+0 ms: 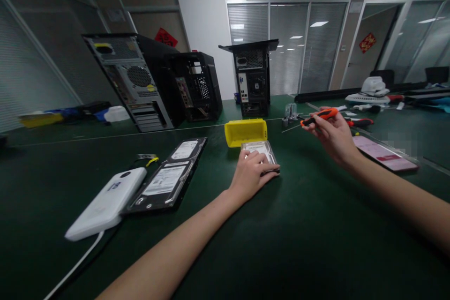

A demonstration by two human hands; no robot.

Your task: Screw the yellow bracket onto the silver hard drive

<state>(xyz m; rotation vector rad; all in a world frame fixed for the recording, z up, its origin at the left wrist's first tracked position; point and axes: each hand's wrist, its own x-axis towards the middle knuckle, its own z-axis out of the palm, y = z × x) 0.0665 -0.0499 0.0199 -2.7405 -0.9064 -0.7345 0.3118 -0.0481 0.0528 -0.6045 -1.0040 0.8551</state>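
the left forearm (179, 246) lies nearest the camera and extends across the green tabletop (302, 243) to the left hand (251, 171). the left fingers are bent over a hard drive (270, 151) and hold it; forefinger and thumb close on its near right corner. the drive sits directly beneath these fingers, label side up. a yellow plastic box (246, 132) stands just beyond the left fingertips. the right hand (335, 133) is raised to the right of the left fingers and grips an orange-and-black screwdriver (326, 113) by its handle; the shaft points left. a smartphone (386, 153) lies to the right of the right fingers. to the left of the left fingers lie two larger hard drives (165, 180) and a white device (108, 204) with a cable (80, 262). three computer cases (253, 82) stand well beyond the left fingers.
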